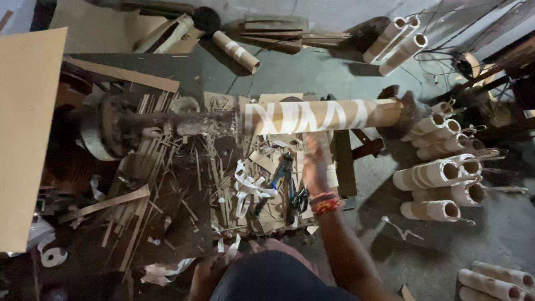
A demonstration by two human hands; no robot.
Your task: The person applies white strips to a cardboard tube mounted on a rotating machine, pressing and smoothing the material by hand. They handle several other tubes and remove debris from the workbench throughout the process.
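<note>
- A long cardboard tube (pixel 323 116) with white spiral bands lies level across the middle of the view, mounted on a dark, grimy spindle machine (pixel 114 129) at its left end; its right end reaches a dark support at the edge of the work area.
- The right hand (pixel 316 161) reaches up from below, wrist wrapped in red and orange thread bands; the fingers meet the tube's underside near its middle. It is blurred, so whether that grip closes on the tube cannot be told.
- The left hand (pixel 205 276) sits low by the person's body at the bottom edge, among white paper scraps (pixel 248 187); its grip cannot be made out either.
- Blue-handled pliers (pixel 278 178) lie on the littered bench just left of the right wrist, untouched.
- The bench is strewn with cardboard strips and slivers, leaving little bare surface under the tube.
- A large cardboard sheet (pixel 25 139) walls off the left edge.
- To the right, on the grey concrete floor, finished tubes (pixel 437 175) lie stacked in rows; more rest at top right and bottom right, with open floor between.
</note>
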